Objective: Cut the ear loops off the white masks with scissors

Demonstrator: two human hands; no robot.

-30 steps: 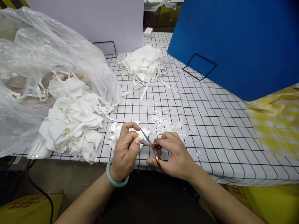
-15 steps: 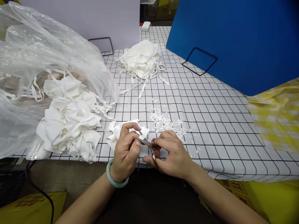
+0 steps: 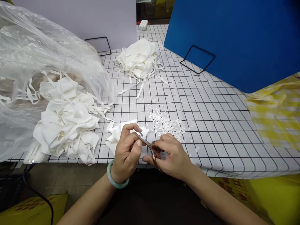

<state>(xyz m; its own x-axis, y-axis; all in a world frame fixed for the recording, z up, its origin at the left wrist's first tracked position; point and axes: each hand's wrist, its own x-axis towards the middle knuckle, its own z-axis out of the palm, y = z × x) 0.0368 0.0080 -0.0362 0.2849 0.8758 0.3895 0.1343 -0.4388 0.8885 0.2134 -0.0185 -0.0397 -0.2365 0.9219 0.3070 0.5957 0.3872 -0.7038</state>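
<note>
My left hand (image 3: 128, 154) is closed, thumb and fingers pinched on a white fabric piece (image 3: 114, 137) that spreads onto the table behind it. A jade-green bangle (image 3: 117, 182) circles that wrist. My right hand (image 3: 175, 156) grips a pair of scissors (image 3: 147, 143) by the handles, thumb and fingers at the loops. Its blades point left and sit slightly apart right at my left fingertips. What lies between the blades is too small to make out. Just beyond my right hand, many tiny white clippings (image 3: 166, 123) are scattered.
At left, white fabric pieces with straps (image 3: 67, 122) spill from a clear plastic bag (image 3: 65, 47). Another white fabric pile (image 3: 140, 59) lies farther back. A blue board (image 3: 229, 40) and a pale board (image 3: 77, 18) stand behind on the checked tablecloth (image 3: 215, 125). Yellow checked cloth (image 3: 276, 115) hangs right.
The scissor blades have come closer together near my left fingertips. Both hands keep nearly the same place, and the whole view has shifted slightly.
</note>
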